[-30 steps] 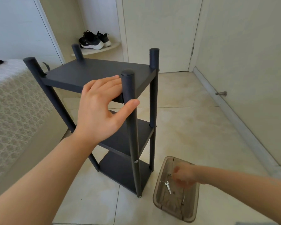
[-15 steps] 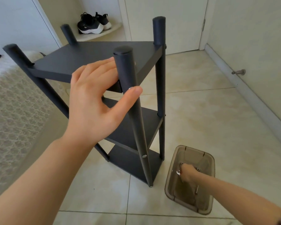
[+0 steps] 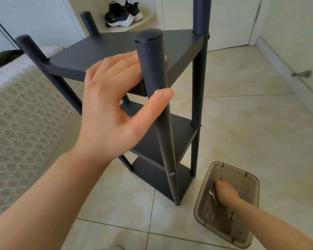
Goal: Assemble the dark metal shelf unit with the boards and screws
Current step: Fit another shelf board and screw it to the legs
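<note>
The dark metal shelf unit [image 3: 114, 51] stands upright on the tile floor, with three boards between four round posts. My left hand [image 3: 116, 105] holds its near post [image 3: 152, 65] at the top board. The fingers lie on the board behind the post and the thumb presses a silver screw head on the post's front. My right hand [image 3: 224, 193] reaches down into a translucent brown bin [image 3: 249, 179] on the floor, right of the shelf's foot. Its fingers are curled downward and hidden. A small silver wrench [image 3: 213, 196] lies in the bin against that hand.
A bed with a patterned cover [image 3: 22, 114] runs along the left, close to the shelf. Black and white sneakers [image 3: 123, 14] sit on a low ledge behind. A wall with a door stopper [image 3: 301, 74] borders the right side.
My view has come closer to the shelf. The left hand keeps its hold on the near post. The right hand has shifted inside the bin, now beside the wrench.
</note>
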A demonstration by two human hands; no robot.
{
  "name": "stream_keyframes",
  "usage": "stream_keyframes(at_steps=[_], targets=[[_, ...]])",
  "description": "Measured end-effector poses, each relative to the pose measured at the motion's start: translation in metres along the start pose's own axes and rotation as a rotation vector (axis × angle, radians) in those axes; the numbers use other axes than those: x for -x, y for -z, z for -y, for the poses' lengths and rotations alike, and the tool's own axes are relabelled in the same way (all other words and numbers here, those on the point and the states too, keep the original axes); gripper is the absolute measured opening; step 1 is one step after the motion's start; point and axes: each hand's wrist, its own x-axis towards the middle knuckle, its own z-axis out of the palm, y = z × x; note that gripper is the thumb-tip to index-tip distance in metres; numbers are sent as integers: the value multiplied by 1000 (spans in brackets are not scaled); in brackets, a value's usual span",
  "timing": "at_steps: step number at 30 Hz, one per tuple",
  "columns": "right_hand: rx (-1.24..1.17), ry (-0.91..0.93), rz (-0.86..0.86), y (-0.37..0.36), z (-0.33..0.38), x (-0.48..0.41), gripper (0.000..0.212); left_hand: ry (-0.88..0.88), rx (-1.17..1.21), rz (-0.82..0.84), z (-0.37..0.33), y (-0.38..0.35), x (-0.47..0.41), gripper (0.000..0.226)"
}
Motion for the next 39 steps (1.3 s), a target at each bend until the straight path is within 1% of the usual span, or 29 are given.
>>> stream_keyframes(at_steps=[3, 7, 10, 12, 14, 18, 21, 24, 27, 29, 31, 35, 39], targets=[[29, 28, -21, -2, -4, -2, 22, 5, 6, -2, -1, 0, 1, 40], [48, 49, -40, -8, -11, -1, 27, -9, 27, -5, -1, 1, 1, 32], [70, 60, -51, -11, -15, -1, 27, -7, 25, -8, -1, 0, 1, 34], [91, 68, -57, -13, -17, -1, 27, -13, 29, -10, -2, 0, 0, 24], [131, 60, -61, -14, -17, 0, 28, -18, 33, -17, -2, -1, 0, 21], [252, 43, -56, -10, -19, 2, 32, -19, 32, -22, -1, -1, 0, 22], [272, 40, -65, -10, -19, 3, 31, -7, 26, -20, -2, -1, 0, 22], [238, 47, -73, -15, -15, 8, 34, -3, 15, -15, -1, -2, -1, 30], [166, 76, -80, -25, -5, 18, 31, 1, 2, -1, -1, -2, -2, 34], [117, 102, -38, -31, 0, 26, 38, -3, 6, -1, -1, -1, -3, 34], [76, 101, -2, -31, -2, 35, 39, -16, 4, -4, 0, -1, -4, 35], [71, 69, 61, -13, -24, 47, 32, 0, -1, -3, 2, -1, -4, 39], [150, 47, 100, 29, -52, 57, 28, -1, -13, 30, 2, 2, -2, 42]])
